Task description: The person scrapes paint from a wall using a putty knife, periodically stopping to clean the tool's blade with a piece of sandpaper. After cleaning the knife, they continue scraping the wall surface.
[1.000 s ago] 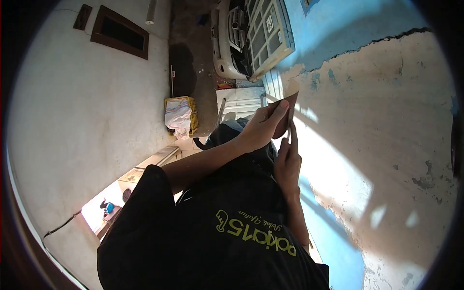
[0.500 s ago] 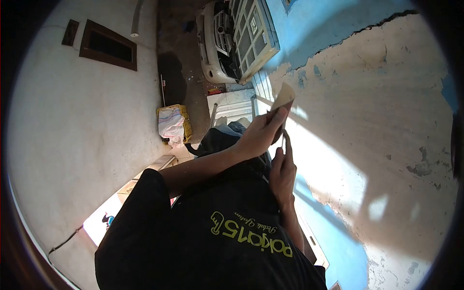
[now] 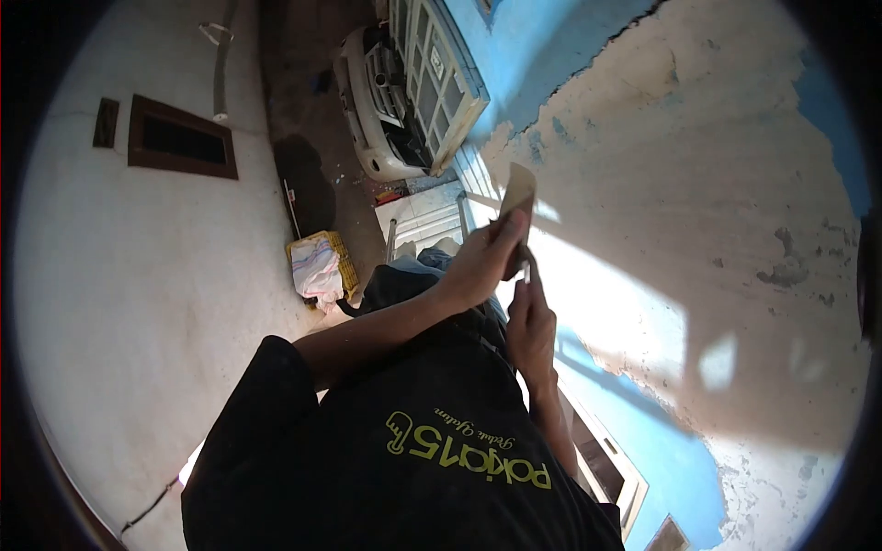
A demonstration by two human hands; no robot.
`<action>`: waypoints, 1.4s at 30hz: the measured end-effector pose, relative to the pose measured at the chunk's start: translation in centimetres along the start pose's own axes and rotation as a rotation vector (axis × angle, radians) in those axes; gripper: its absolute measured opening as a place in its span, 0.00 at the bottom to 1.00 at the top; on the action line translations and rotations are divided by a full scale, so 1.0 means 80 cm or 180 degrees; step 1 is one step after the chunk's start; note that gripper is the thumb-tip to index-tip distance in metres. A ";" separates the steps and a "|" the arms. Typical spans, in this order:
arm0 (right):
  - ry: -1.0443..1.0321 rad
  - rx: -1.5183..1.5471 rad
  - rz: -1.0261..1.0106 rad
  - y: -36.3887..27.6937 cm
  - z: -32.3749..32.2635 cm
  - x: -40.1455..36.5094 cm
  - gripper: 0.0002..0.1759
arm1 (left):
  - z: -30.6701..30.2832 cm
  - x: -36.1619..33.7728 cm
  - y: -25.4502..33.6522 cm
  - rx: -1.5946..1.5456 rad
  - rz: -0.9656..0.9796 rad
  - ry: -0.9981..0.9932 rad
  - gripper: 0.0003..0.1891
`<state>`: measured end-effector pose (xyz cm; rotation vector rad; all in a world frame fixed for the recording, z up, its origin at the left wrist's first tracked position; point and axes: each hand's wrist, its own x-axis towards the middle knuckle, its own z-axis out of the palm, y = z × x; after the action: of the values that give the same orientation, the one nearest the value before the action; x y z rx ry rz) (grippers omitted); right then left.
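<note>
My left hand (image 3: pixel 480 264) is closed round a thin curved piece (image 3: pixel 519 188), pale near its top end and darker brown lower down, with the thumb pressed on its face. Just below it, my right hand (image 3: pixel 531 332) has its fingertips against the lower end of the piece. A small whitish thing (image 3: pixel 525 271) shows by those fingertips, too small to name. Both hands are in front of my black shirt (image 3: pixel 386 459), beside the peeling wall.
The peeling blue and beige wall (image 3: pixel 661 184) stands close on the right. Beyond my hands are a window frame (image 3: pixel 441 83), a car front (image 3: pixel 372 110) and a yellow crate (image 3: pixel 344 266) with cloth (image 3: pixel 315 268). A pale wall (image 3: pixel 156 303) rises on the left.
The view has shifted, so the surroundings and hands appear displaced. The curved piece has turned slightly more upright, and my right fingers have shifted at its lower end.
</note>
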<state>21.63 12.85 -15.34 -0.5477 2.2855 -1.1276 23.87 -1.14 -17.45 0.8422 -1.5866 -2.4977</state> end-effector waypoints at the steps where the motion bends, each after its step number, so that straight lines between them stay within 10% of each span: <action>1: -0.0021 -0.0163 -0.0224 -0.003 0.000 -0.003 0.25 | 0.000 0.002 0.004 -0.0078 0.0027 0.0001 0.25; 3: 0.0255 -0.0252 -0.0435 -0.013 0.000 0.004 0.25 | 0.007 0.001 0.008 -0.0173 0.0344 0.0048 0.24; 4: -0.0097 0.0161 0.0722 -0.021 -0.012 0.007 0.24 | 0.006 0.002 0.007 -0.0233 0.0318 -0.0002 0.24; 7: 0.0222 -0.0050 -0.0425 -0.006 0.005 -0.006 0.24 | 0.001 0.002 0.015 -0.0395 0.0086 -0.0025 0.24; 16: 0.0212 -0.0227 -0.0645 0.005 -0.013 0.004 0.25 | -0.007 0.007 0.008 -0.0691 0.0214 0.0012 0.24; 18: 0.0221 0.0034 0.0189 -0.004 -0.028 0.014 0.25 | -0.002 0.002 0.003 -0.0784 0.0342 0.0027 0.24; 21: 0.0225 0.0052 -0.0552 0.003 -0.011 -0.004 0.26 | -0.003 -0.001 0.011 0.0410 0.0674 0.0220 0.22; 22: 0.0340 0.0005 -0.1046 0.004 -0.009 -0.005 0.27 | -0.009 0.003 0.010 -0.0226 0.0355 0.0012 0.22; 25: 0.0081 0.0001 0.0159 0.004 -0.022 0.010 0.29 | -0.012 0.010 0.010 -0.1087 0.0003 -0.0119 0.22; 29: 0.0234 -0.0113 -0.0511 0.006 -0.016 -0.002 0.28 | -0.013 0.009 0.014 -0.1496 -0.0017 -0.0040 0.24; 32: -0.0190 -0.0268 0.0410 -0.019 -0.039 0.008 0.26 | -0.045 0.026 -0.044 0.0606 0.1093 -0.0026 0.27; 36: 0.0213 -0.0036 -0.1050 0.001 -0.012 -0.011 0.26 | -0.043 0.031 -0.028 -0.0758 0.0415 0.0176 0.36; 42: 0.0166 0.2063 0.0867 0.010 -0.049 0.028 0.21 | -0.059 0.046 -0.035 -0.0088 0.0684 -0.0212 0.31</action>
<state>17.38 14.42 -14.59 0.0445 1.8033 -1.6347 23.66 -4.88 -22.83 0.5574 -1.5655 -2.4126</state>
